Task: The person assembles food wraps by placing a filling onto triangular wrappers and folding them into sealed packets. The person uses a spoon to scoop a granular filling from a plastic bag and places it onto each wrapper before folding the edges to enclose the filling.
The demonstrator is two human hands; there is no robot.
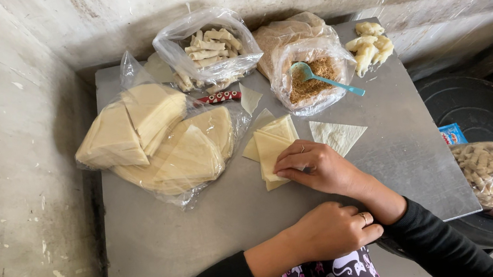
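From the head camera, the right hand (317,169) reaches across to the left, its fingertips (283,169) pinching the edge of a small stack of pale pastry sheets (271,144) lying near the middle of the grey metal surface (171,244); the grip is closed lightly on the top sheet. The left hand (332,230) rests at the near edge, curled into a loose fist with nothing visible in it. Just right of the stack lies a single triangular sheet (338,135). To the left sits a plastic bag of folded pastry wedges (157,140). Farther off stand a bag of rolled pieces (209,48) and a bag of brown filling (311,81) with a turquoise spoon (319,77) in it.
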